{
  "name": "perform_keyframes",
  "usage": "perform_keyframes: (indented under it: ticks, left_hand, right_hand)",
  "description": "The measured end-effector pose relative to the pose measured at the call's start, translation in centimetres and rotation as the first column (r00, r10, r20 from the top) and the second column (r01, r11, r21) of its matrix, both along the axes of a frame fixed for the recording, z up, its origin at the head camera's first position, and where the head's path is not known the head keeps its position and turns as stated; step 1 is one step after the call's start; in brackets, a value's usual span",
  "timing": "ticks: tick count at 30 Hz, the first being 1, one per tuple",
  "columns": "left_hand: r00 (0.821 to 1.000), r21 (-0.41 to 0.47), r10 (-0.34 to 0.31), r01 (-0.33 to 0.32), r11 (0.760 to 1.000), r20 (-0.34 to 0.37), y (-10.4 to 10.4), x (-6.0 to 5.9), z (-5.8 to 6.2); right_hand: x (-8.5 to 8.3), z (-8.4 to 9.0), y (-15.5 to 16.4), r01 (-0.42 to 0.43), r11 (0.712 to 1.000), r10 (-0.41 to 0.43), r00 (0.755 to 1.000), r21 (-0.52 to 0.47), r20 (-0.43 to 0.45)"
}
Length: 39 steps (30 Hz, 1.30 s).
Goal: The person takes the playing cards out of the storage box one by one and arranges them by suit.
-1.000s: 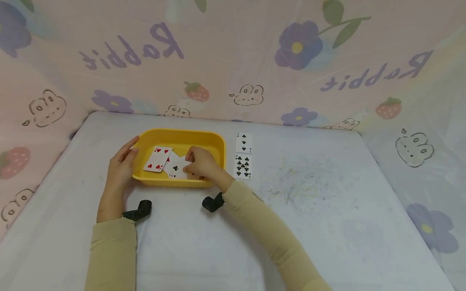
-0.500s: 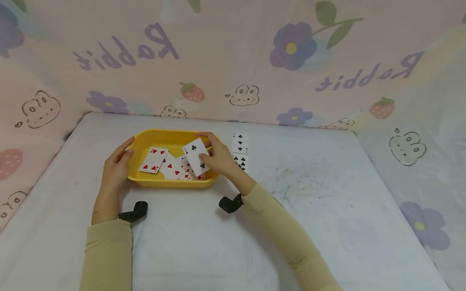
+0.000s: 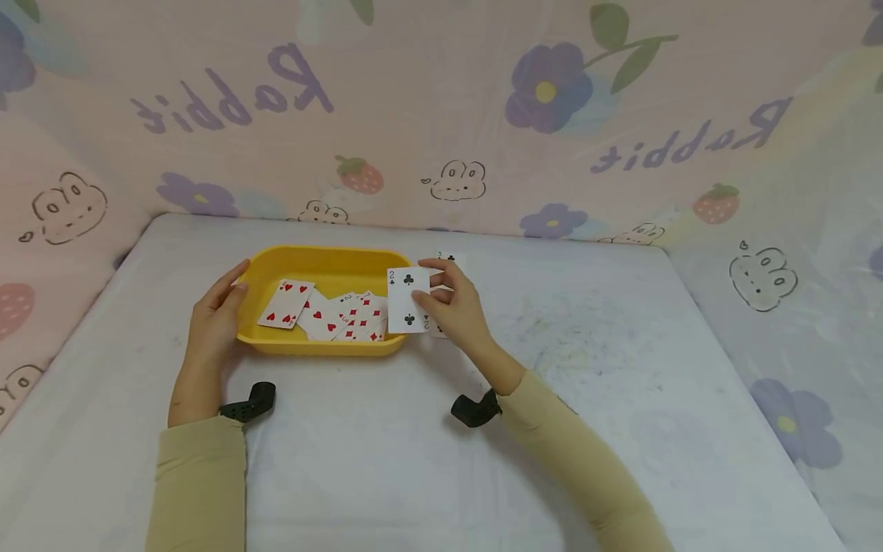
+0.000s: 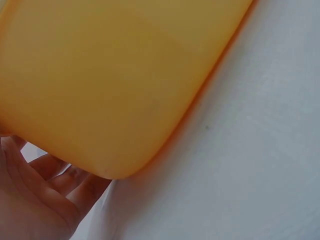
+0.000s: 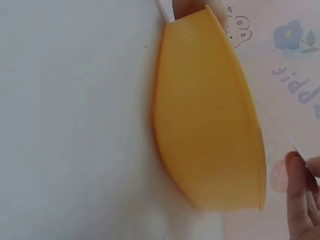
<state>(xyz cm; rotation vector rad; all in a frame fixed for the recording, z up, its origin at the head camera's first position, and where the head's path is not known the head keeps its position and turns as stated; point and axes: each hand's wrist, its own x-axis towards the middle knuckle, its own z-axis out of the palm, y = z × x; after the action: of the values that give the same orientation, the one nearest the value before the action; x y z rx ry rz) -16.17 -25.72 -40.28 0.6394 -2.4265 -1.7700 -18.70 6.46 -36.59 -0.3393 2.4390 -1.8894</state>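
A yellow tray (image 3: 331,261) sits on the white table and holds several red-suit cards (image 3: 345,316), with a seven of hearts (image 3: 286,302) at its left. My right hand (image 3: 451,305) pinches a two of clubs (image 3: 407,300) face up over the tray's right edge. My left hand (image 3: 219,322) rests with straight fingers against the tray's left wall; in the left wrist view its fingers (image 4: 47,186) lie under the tray's corner (image 4: 125,100). The right wrist view shows the tray's outer wall (image 5: 210,130) and a fingertip (image 5: 296,200).
A club card (image 3: 451,259) lies on the table just right of the tray, mostly hidden behind my right hand. A pink printed cloth wall (image 3: 441,115) closes in the table at the back and sides. Bare white table (image 3: 621,399) stretches to the right and front.
My right hand has lifted the two of clubs out of the tray and carried it right to the tray's right edge. The left hand has stayed on the tray.
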Motion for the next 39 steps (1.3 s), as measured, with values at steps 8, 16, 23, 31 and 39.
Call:
perform_keyframes:
  ticks: [8,16,23,31,39]
  left_hand:
    - [1.000,0.003,-0.007,0.007,1.000,0.000,0.1,-0.1,0.0]
    - [1.000,0.010,0.009,-0.009,1.000,0.007,0.2,-0.2,0.0]
    - [1.000,0.012,0.021,-0.021,1.000,0.018,0.2,-0.2,0.1]
    - [0.999,0.007,0.015,-0.015,1.000,0.028,0.1,-0.1,0.1]
    - [1.000,0.005,0.015,-0.015,1.000,0.020,0.1,-0.2,0.0]
  right_hand:
    - [1.6,-1.0,2.9,0.040,0.998,-0.040,0.999,-0.042,0.004]
    - [2.8,-2.7,5.3,0.016,0.998,-0.020,0.997,0.060,0.076]
    - [3.3,-4.0,6.7,-0.048,0.978,0.019,0.990,0.204,0.142]
    - [3.6,-4.5,7.5,-0.104,0.917,0.066,0.992,0.385,0.111]
    - [3.4,-4.6,7.2,-0.081,0.851,0.096,0.995,0.519,-0.002]
